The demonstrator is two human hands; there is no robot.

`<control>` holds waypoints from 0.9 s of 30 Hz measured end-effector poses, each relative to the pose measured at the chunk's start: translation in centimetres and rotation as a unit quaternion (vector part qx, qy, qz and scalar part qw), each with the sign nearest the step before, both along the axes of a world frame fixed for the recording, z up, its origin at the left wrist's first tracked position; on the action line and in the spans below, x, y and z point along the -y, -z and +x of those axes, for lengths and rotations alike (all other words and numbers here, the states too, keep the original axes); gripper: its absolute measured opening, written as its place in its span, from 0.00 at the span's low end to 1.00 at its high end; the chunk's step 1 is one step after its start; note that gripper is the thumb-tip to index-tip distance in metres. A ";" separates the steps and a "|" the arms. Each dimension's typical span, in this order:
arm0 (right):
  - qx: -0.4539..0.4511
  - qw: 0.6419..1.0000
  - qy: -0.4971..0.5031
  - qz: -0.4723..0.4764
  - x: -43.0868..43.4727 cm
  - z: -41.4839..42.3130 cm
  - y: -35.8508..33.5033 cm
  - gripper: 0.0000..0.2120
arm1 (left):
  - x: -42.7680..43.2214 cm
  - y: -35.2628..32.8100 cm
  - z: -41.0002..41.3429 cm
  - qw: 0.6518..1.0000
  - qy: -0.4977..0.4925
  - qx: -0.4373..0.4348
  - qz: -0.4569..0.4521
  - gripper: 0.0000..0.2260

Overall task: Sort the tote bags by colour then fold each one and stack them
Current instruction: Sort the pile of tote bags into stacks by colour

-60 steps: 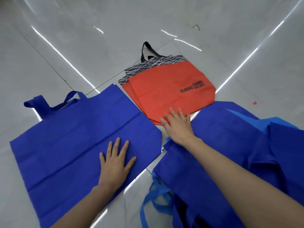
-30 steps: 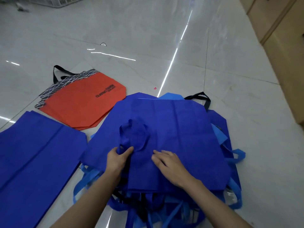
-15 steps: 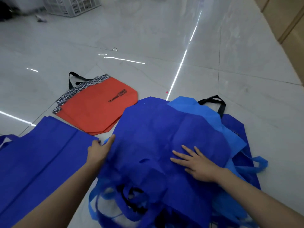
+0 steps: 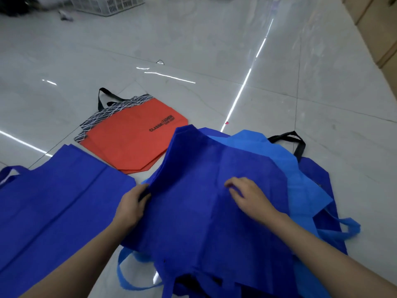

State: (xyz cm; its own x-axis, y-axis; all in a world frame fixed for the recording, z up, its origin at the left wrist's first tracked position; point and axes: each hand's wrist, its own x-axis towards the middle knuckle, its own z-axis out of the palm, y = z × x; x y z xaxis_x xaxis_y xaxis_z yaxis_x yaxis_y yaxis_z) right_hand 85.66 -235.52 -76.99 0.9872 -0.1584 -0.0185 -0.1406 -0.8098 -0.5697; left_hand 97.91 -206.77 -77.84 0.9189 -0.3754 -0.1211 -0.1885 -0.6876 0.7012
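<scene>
Left hand (image 4: 132, 204): grip closed, fingers curled round the left edge of the top dark blue tote bag (image 4: 199, 207), with the fabric raised at that edge. The forearm enters from the lower left.

Right hand (image 4: 250, 197): fingers bent, tips down on the middle of the same bag's face. Motion blur hides whether this grip pinches the cloth or only presses it. The forearm enters from the lower right.

The top dark blue tote bag lies on a pile, just right of and nearer than the orange tote bag (image 4: 133, 143), overlapping its near right corner. A light blue tote bag (image 4: 281, 162) and a black handle (image 4: 299, 145) stick out of the pile on the side away from the orange bag.

A flat dark blue tote bag (image 4: 53, 201) lies spread on the floor (image 4: 214, 50), nearer than and left of the orange bag.

A white crate (image 4: 107, 5) stands well beyond the orange bag; its contents are not visible.
</scene>
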 end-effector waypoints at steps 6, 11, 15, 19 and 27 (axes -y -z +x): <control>0.060 0.997 0.033 -0.044 -2.4 8.0 -5.0 0.40 | -4.3 -1.5 0.9 0.998 0.034 0.045 -0.006 0.15; 0.082 0.989 0.049 0.109 -3.9 10.9 -5.5 0.30 | -5.5 -1.5 0.2 0.997 -0.029 0.069 -0.020 0.17; 0.149 0.986 0.024 0.076 -4.7 8.7 -3.0 0.08 | -6.3 -0.3 -0.3 0.994 -0.080 0.056 -0.058 0.12; 0.113 0.992 -0.010 0.048 -5.4 6.3 -1.0 0.20 | -5.9 -0.4 0.0 0.983 -0.131 0.033 -0.121 0.06; 0.257 0.963 -0.078 -0.030 -8.9 11.2 -7.1 0.16 | -7.5 -4.4 1.3 0.960 -0.240 0.102 -0.104 0.02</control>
